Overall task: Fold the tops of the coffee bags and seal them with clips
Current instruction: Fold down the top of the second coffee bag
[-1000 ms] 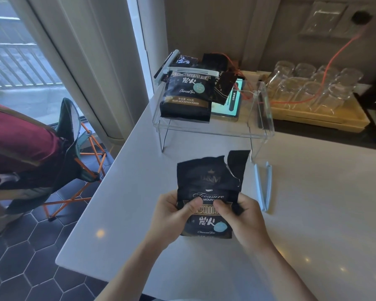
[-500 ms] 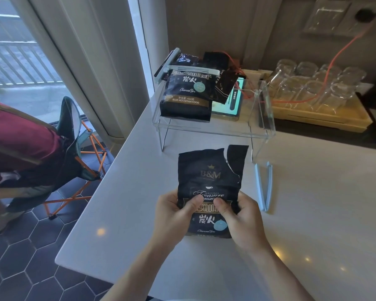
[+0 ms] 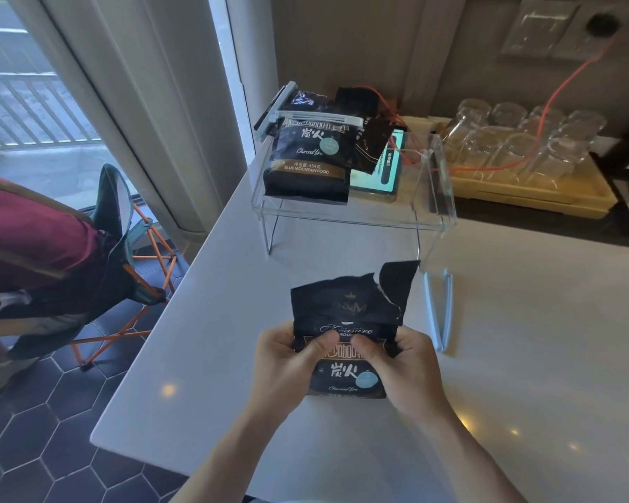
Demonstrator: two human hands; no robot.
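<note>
Both hands, left hand (image 3: 287, 361) and right hand (image 3: 402, 364), pinch the open bag (image 3: 345, 321) upright on the bench (image 3: 523, 357) before me, its torn top not yet folded. A clip (image 3: 439, 310) lies just right of it, unused. On the rack (image 3: 436, 197) one bag (image 3: 307, 157) looks clipped already; a second behind it I can't judge.

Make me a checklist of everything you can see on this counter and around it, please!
Surface: white counter, with small light reflections.
Job's things: torn-top coffee bag held upright; clipped coffee bag on the clear acrylic shelf; pale blue bag clip lying on the counter right of the held bag.
Clutter: drinking glasses on a yellow tray; tablet on the shelf.
Hands: left hand and right hand both grip the held bag.
Cables: orange cable from the wall across the glasses.
Surroundings: folding chair, dark hexagon floor tiles, window.
</note>
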